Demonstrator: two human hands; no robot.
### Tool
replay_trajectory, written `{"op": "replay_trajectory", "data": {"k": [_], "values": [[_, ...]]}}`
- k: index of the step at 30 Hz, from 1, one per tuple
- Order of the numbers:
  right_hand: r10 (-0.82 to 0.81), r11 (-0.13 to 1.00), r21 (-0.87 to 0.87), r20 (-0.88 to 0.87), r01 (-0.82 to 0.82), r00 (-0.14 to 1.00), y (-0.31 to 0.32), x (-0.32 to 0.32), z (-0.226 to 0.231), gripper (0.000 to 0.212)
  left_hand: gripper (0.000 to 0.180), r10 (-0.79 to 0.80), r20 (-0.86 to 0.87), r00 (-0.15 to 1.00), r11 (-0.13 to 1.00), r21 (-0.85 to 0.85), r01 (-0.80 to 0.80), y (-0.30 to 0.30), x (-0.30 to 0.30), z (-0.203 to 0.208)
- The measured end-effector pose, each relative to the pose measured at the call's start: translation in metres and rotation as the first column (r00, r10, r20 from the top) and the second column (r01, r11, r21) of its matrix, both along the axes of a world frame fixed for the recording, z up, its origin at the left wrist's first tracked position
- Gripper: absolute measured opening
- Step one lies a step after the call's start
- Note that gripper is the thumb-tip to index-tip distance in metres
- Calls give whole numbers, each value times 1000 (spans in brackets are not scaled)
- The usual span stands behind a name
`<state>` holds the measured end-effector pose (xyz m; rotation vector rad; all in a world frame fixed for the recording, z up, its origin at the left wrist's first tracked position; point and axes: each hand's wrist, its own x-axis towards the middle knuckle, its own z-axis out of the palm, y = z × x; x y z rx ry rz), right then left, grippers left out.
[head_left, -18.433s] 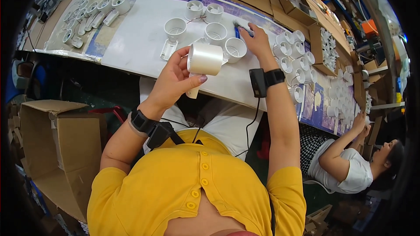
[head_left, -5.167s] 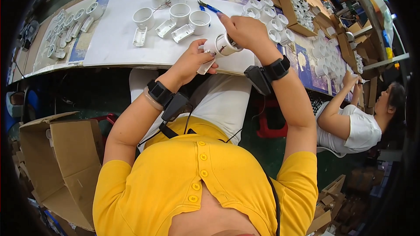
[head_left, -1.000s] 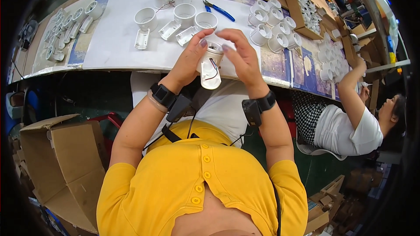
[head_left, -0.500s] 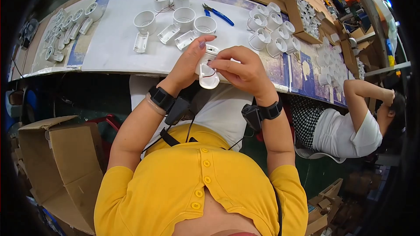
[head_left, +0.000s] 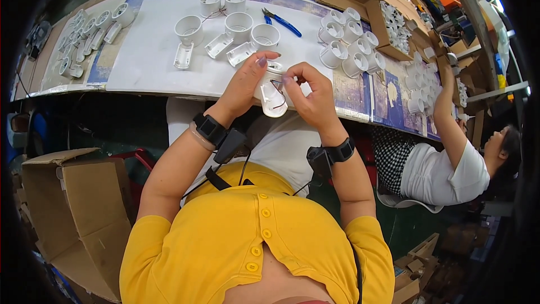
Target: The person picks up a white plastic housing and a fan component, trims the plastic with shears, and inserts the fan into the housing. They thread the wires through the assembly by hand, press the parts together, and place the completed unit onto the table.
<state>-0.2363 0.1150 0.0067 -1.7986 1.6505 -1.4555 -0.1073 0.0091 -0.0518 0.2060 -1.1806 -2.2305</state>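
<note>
My left hand [head_left: 241,85] is wrapped round a white plastic lamp-like housing [head_left: 273,104], a round cup with an open, trough-shaped arm pointing toward me. Thin dark wires [head_left: 275,84] run out of the cup into that arm. At the wires, the thumb and index finger of my right hand [head_left: 313,94] are pinched together; the fingertips partly hide what they grip. Just beyond my hands, several similar white housings [head_left: 238,27] stand on a white sheet [head_left: 149,50], some with their arms toward me. Blue-handled cutters [head_left: 286,23] lie to their right.
Several white cups [head_left: 355,63] stand grouped at the right, near a cardboard tray [head_left: 388,48] of small parts. More housings [head_left: 90,31] sit at the far left. A co-worker [head_left: 444,171] in a white top reaches over the table's right end. An open carton [head_left: 84,202] stands at lower left.
My right hand has turned and its fingers shifted slightly right, drawing the wires up from the arm. The housing has tilted a little. The co-worker's arm has stretched out over the table.
</note>
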Motion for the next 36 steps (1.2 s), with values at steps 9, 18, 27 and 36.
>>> {"op": "replay_trajectory", "data": {"k": [9, 18, 27, 36], "values": [[-98, 942, 320, -32, 103, 995, 7, 3, 11, 10, 36, 56, 16, 998, 996, -70, -54, 2, 0, -4], [-30, 968, 252, 144, -7, 989, 1, 1, 9, 10, 49, 27, 140, 990, 968, -251, 9, -4, 1, -11], [-30, 983, 185, 93, 12, 995, 7, 4, 13, 10, 63, 236, -84, 968, 739, -631, -235, -1, 9, 1], [-75, 960, 274, 68, 54, 995, -1, 3, 12, 13, 62, 267, -49, 963, 563, -803, -197, -7, 10, -7]]}}
